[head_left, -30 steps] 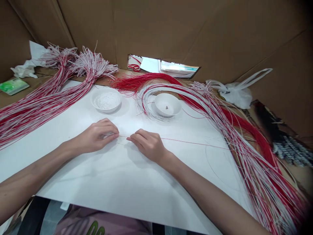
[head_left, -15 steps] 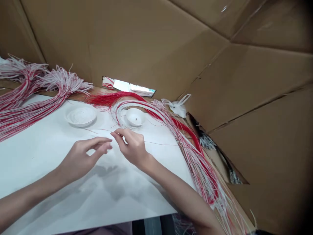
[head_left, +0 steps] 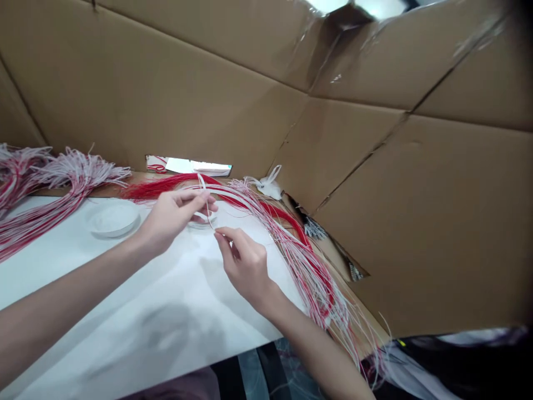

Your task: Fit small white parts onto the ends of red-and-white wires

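A thin white cord (head_left: 209, 213) runs between my two hands, its upper end bent in a loop above the left fingers. My left hand (head_left: 172, 218) is closed, pinching the cord between thumb and fingers. Lower and to the right, my right hand (head_left: 245, 264) has the cord's lower part between thumb and forefinger. Behind the left fingers sits a small white bowl (head_left: 199, 225), mostly hidden. Beyond both hands, a bundle of white and pink-red cords (head_left: 287, 255) curves along the table's right edge, a bright red bundle (head_left: 160, 188) beside it.
A wider white bowl (head_left: 114, 222) stands on the white sheet (head_left: 175, 311) left of my hands. Tied red-and-white cord bundles (head_left: 79, 178) lie at the far left. Cardboard walls (head_left: 200, 89) with cut slots enclose the back and right. A knotted white bag (head_left: 270, 188) sits in the corner.
The view has swung up and right. My left hand, earlier apart with loosely curled fingers, has risen to the cord. A white cord now stretches between both hands, where my right hand alone pinched a thin thread.
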A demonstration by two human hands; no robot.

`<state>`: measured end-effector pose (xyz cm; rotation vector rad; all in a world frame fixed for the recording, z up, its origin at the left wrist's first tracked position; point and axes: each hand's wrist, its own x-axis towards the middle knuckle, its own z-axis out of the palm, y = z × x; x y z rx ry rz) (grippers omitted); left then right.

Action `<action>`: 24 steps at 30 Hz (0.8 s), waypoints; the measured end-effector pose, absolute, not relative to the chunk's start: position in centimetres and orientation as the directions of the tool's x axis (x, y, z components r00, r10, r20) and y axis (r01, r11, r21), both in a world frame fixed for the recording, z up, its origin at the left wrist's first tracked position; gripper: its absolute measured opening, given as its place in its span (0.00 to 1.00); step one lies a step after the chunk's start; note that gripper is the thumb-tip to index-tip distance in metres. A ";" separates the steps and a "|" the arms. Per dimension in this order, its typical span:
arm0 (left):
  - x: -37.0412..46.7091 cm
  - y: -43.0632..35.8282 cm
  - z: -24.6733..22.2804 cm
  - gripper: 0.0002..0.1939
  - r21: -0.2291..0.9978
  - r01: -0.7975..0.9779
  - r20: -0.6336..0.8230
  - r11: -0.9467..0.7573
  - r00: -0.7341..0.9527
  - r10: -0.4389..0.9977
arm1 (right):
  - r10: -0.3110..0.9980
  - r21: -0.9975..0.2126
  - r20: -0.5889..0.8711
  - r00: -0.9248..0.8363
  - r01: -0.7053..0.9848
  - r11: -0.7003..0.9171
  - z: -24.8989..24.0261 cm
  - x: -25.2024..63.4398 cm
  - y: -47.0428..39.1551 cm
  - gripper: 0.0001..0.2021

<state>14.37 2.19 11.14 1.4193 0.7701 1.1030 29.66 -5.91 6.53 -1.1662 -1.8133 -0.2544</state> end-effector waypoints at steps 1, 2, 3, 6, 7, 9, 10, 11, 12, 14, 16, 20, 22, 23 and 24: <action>15.1 1.9 11.1 0.16 0.978 -0.119 0.204 -0.171 0.372 0.905 | 0.594 -0.306 0.801 -0.075 0.801 0.514 6.6 30.0 -6.0 0.05; 15.7 1.8 10.9 0.16 0.978 -0.110 0.208 -0.179 0.386 0.899 | 0.587 -0.325 0.808 -0.041 0.801 0.503 6.6 30.4 -6.1 0.05; 16.3 1.7 10.7 0.17 0.977 -0.113 0.212 -0.182 0.392 0.895 | 0.587 -0.345 0.809 -0.011 0.801 0.490 6.6 30.7 -6.1 0.04; 17.9 2.4 10.0 0.18 0.973 -0.179 0.208 -0.148 0.387 0.898 | 0.624 -0.416 0.779 0.059 0.794 0.443 6.5 31.5 -6.2 0.05; 18.4 3.0 9.8 0.18 0.969 -0.207 0.207 -0.135 0.379 0.902 | 0.637 -0.437 0.767 0.079 0.791 0.428 6.4 31.7 -6.3 0.06; 19.4 4.2 9.8 0.17 0.960 -0.249 0.214 -0.127 0.360 0.908 | 0.655 -0.468 0.747 0.110 0.787 0.402 6.0 32.1 -6.5 0.07; 20.0 4.8 9.8 0.17 0.956 -0.265 0.217 -0.127 0.348 0.912 | 0.660 -0.478 0.741 0.123 0.786 0.391 5.9 32.4 -6.7 0.07; 20.5 5.4 9.9 0.17 0.951 -0.282 0.220 -0.127 0.331 0.918 | 0.664 -0.485 0.736 0.132 0.787 0.381 5.7 32.6 -6.8 0.07; 21.0 6.0 10.0 0.16 0.945 -0.300 0.224 -0.128 0.313 0.923 | 0.671 -0.489 0.729 0.137 0.790 0.370 5.5 32.8 -7.0 0.08; 22.0 7.1 10.0 0.15 0.932 -0.341 0.220 -0.121 0.266 0.939 | 0.696 -0.491 0.706 0.133 0.800 0.345 5.1 33.3 -7.3 0.08; 22.8 8.4 10.0 0.12 0.922 -0.370 0.204 -0.111 0.224 0.953 | 0.729 -0.486 0.674 0.119 0.815 0.316 4.6 33.8 -7.8 0.09; 24.3 11.5 10.3 0.08 0.917 -0.387 0.178 -0.100 0.171 0.969 | 0.801 -0.502 0.586 0.122 0.831 0.241 3.9 35.0 -9.3 0.09; 25.2 13.1 10.7 0.09 0.914 -0.393 0.161 -0.097 0.133 0.978 | 0.816 -0.512 0.560 0.141 0.833 0.208 3.9 35.6 -10.3 0.09; 25.7 14.0 11.0 0.10 0.913 -0.397 0.152 -0.097 0.111 0.982 | 0.820 -0.512 0.552 0.150 0.837 0.192 4.0 36.0 -10.9 0.09; 26.1 14.9 11.2 0.11 0.911 -0.400 0.147 -0.098 0.093 0.985 | 0.826 -0.510 0.541 0.157 0.843 0.173 4.3 36.4 -11.6 0.09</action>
